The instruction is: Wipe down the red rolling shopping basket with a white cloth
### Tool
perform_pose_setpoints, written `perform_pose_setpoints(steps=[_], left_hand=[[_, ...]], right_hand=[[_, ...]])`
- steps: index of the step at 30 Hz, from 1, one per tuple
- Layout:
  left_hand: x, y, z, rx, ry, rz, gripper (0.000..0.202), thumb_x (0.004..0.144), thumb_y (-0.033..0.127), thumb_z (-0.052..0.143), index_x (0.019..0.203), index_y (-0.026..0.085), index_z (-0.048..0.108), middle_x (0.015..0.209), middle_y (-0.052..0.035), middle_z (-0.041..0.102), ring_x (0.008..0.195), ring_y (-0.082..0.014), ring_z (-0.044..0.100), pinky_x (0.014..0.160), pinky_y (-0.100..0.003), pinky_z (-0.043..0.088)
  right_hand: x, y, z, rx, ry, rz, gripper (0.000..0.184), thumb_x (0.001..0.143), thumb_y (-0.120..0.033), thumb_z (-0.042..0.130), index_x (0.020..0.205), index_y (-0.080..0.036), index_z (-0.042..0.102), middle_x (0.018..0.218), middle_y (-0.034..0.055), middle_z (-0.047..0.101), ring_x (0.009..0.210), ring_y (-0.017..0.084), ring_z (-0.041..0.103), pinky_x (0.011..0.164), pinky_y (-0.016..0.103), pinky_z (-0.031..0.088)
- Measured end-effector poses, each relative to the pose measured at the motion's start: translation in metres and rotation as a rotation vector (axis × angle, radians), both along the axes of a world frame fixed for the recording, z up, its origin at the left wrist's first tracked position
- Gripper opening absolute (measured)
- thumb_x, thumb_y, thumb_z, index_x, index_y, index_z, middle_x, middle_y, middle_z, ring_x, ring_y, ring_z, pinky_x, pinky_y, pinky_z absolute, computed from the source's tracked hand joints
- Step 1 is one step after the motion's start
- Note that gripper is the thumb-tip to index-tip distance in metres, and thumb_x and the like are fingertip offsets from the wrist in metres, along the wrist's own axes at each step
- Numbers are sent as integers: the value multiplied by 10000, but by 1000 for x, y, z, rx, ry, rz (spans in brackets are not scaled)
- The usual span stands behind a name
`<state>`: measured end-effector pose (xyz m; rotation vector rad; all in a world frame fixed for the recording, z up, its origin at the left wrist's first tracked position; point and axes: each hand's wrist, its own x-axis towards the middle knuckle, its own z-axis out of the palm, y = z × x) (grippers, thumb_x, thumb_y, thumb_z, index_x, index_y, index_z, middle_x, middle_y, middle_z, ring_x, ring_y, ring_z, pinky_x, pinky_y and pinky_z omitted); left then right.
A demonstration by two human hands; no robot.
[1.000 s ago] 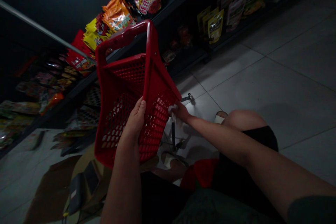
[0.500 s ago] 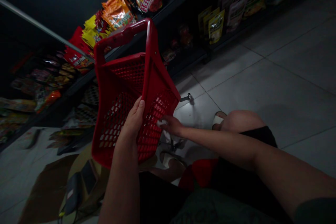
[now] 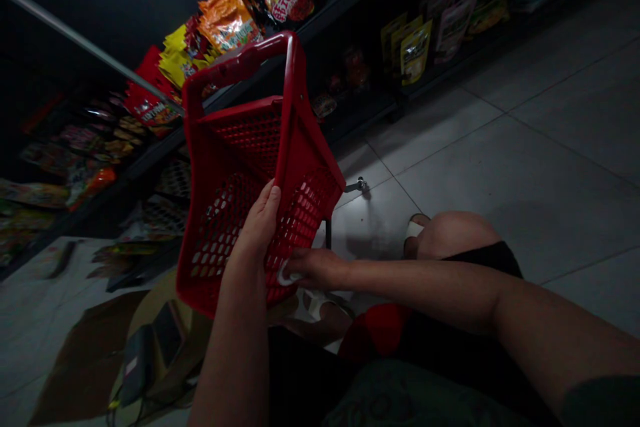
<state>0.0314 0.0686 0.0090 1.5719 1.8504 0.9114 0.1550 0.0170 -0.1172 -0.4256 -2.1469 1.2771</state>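
Note:
A red plastic shopping basket [image 3: 235, 153] with a perforated wall and a raised handle is tilted up in front of me. My left hand [image 3: 257, 227] grips its upper side rim, fingers wrapped over the edge. My right hand [image 3: 313, 268] is closed on a small white cloth [image 3: 284, 275] and presses it against the outer wall near the basket's lower corner. My bare knee [image 3: 457, 233] is bent to the right.
Dark shelves with snack bags [image 3: 230, 17] run along the back and left. Hanging packets [image 3: 413, 47] fill a shelf at upper right. Flattened cardboard [image 3: 95, 353] and a dark device [image 3: 135, 363] lie on the tiled floor at lower left. A small metal fitting [image 3: 357, 185] sits on the floor.
My right hand with the white cloth has slid down the basket's outer wall, from near its right corner to the lower edge. The left hand has kept its grip.

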Motion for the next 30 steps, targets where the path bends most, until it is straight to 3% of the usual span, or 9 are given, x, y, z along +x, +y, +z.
perform_pose_setpoints(steps=[2, 8, 10, 14, 17, 20, 25, 27, 30], left_hand=[[0, 0, -1, -4, -20, -14, 520, 970, 518, 435, 1371, 216, 569, 1449, -64, 575, 1368, -219, 495, 1204, -399, 326], [-3, 5, -5, -7, -33, -27, 514, 971, 506, 428, 1365, 210, 576, 1450, -71, 573, 1376, -222, 487, 1206, -402, 321], [-4, 6, -6, -1, -41, -37, 519, 972, 509, 426, 1370, 209, 571, 1454, -74, 568, 1370, -226, 493, 1202, -409, 330], [-3, 6, -6, 8, -41, -30, 514, 967, 520, 437, 1362, 222, 578, 1453, -66, 571, 1364, -224, 500, 1195, -397, 343], [-1, 6, -5, 14, -27, -26, 506, 967, 523, 436, 1353, 233, 587, 1445, -56, 579, 1363, -217, 502, 1193, -380, 343], [0, 6, -5, 10, -34, -27, 519, 968, 516, 435, 1361, 211, 580, 1446, -74, 577, 1357, -226, 507, 1187, -392, 353], [-3, 6, -7, 3, -91, -61, 509, 966, 508, 443, 1364, 220, 575, 1443, -59, 582, 1357, -210, 507, 1189, -377, 349], [-3, 5, -7, 0, -99, -72, 516, 967, 520, 436, 1365, 222, 574, 1438, -59, 587, 1346, -213, 518, 1183, -386, 359], [-2, 5, -5, -10, -76, -47, 524, 962, 543, 436, 1359, 232, 582, 1437, -55, 587, 1340, -220, 523, 1181, -399, 364]], right_hand=[[9, 22, 2, 13, -5, -67, 276, 802, -132, 703, 1052, -248, 687, 1159, 25, 605, 1019, 174, 602, 825, 251, 471], [22, 102, 6, -142, 104, -741, 226, 839, -121, 598, 1038, -201, 668, 1062, 52, 579, 1077, 218, 545, 955, 353, 457], [17, 86, 13, -76, 105, -703, 221, 848, -131, 596, 1042, -205, 670, 1107, 57, 565, 1082, 209, 544, 951, 331, 459], [4, 20, 27, 231, 65, -184, 198, 864, -202, 635, 1050, -254, 680, 1188, 22, 585, 1035, 167, 568, 845, 246, 463], [3, 7, 31, 320, 68, 41, 145, 897, -264, 625, 1027, -279, 688, 1145, -5, 633, 1012, 158, 571, 816, 235, 449], [13, 45, 32, 228, 76, -127, 142, 899, -230, 604, 1009, -242, 692, 1124, 18, 609, 1003, 166, 572, 830, 250, 451], [26, 106, 36, -71, 137, -706, 155, 865, -136, 588, 973, -199, 679, 1028, 35, 564, 1037, 190, 560, 957, 300, 440], [23, 91, 37, -63, 150, -678, 171, 859, -131, 600, 994, -206, 673, 1066, 41, 555, 1083, 196, 546, 985, 309, 436], [14, 42, 38, 66, 130, -338, 196, 864, -168, 634, 1050, -217, 670, 1117, 44, 552, 1053, 180, 561, 924, 280, 467]])
